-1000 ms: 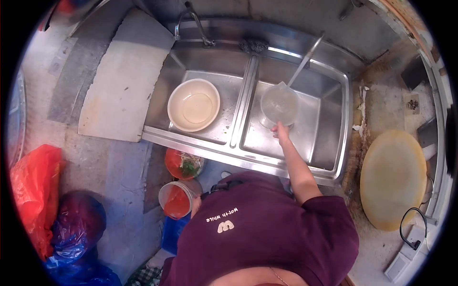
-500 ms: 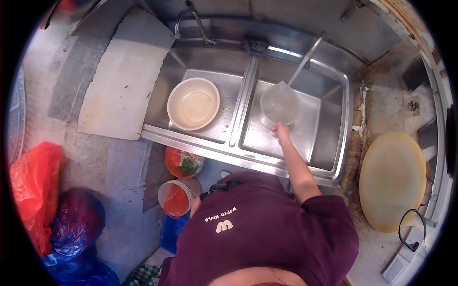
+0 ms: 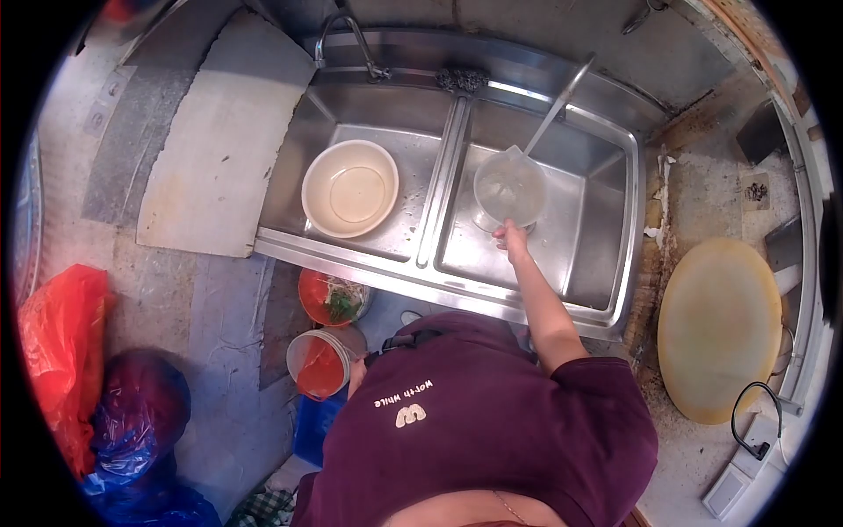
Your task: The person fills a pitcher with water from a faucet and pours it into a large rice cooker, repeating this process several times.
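In the right basin, my right hand is closed round the handle side of a clear plastic measuring jug. The jug's pointed lip faces the back of the sink. From the tap behind it, a pale stream runs down to the jug's mouth, and water inside looks stirred up. Low at my side, only a sliver of my left hand shows beside a whitish bucket with something red in it. My left fingers are hidden.
A cream bowl stands in the left basin. Another tap rises behind it. A dark scrubber lies on the rear ledge. Below the sink is a red container with green scraps. An oval yellowish board is at right.
The whole view has shifted slightly left. My right hand keeps its hold on the measuring jug under the stream, and the water's surface pattern has changed.
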### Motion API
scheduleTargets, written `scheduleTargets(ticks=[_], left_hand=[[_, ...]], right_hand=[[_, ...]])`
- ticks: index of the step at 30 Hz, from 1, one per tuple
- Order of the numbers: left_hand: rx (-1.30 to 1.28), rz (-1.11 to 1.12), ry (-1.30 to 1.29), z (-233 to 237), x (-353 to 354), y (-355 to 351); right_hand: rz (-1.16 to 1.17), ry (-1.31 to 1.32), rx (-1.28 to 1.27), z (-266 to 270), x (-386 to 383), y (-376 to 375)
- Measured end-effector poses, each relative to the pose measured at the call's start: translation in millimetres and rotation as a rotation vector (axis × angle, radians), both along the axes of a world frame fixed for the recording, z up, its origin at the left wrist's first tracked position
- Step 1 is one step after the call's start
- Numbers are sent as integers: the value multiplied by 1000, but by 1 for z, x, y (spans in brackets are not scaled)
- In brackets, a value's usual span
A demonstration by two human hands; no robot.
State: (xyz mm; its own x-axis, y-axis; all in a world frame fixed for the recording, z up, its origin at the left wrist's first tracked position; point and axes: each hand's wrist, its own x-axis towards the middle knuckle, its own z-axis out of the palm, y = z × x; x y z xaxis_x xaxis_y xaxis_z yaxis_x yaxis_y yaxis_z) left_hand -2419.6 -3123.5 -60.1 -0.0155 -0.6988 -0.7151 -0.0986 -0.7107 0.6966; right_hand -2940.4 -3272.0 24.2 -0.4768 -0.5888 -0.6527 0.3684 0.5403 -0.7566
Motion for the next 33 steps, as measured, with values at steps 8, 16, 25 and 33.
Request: scheduleTargets(ticks=[8,16,25,33], left_hand=[[1,-25,18,0,-6,-1],[6,-113,-208,7,-9,-5],[136,255,153,-20,-2,1],[62,109,-13,-3,-8,0]], right_hand=[[-8,-11,-2,-2,0,0],[7,-4,-16,-4,-1,0],[7,-9,-14,-1,0,0],[12,-3,-4,-7,-2,-1]])
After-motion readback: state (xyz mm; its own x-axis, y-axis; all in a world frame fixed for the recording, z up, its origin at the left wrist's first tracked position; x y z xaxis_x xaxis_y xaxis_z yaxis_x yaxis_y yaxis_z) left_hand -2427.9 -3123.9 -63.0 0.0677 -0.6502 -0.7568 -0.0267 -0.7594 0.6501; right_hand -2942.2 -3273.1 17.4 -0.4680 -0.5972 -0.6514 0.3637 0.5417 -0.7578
